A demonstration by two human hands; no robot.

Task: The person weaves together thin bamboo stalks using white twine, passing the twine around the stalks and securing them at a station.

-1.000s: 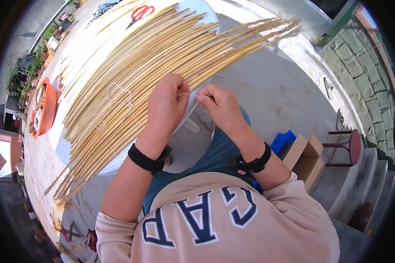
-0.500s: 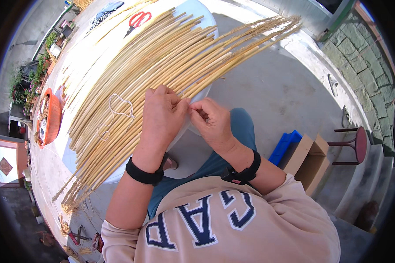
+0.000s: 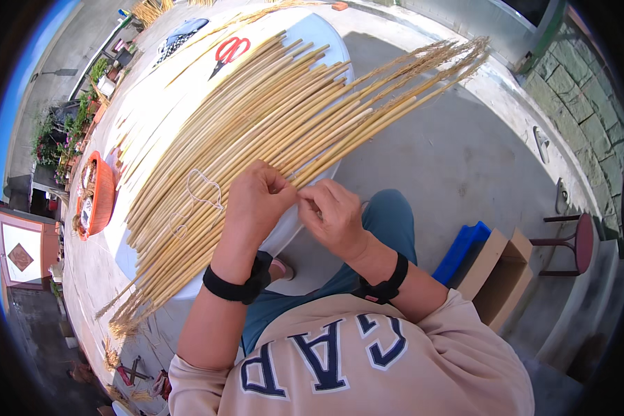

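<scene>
Across a table (image 3: 319, 31), slim golden stalks (image 3: 256, 125), parallel, some feathery-tipped.

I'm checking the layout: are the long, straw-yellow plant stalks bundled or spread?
Spread: the straw-yellow plant stalks lie side by side in a broad layer across the rounded white table.

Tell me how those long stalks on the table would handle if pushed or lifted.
The stalks would probably feel fairly stiff, since they show no sharp kinks along their length. Slim and seemingly round, loose ones might roll if pushed. The feathery tips look dry and fine, so may be fragile.
</scene>
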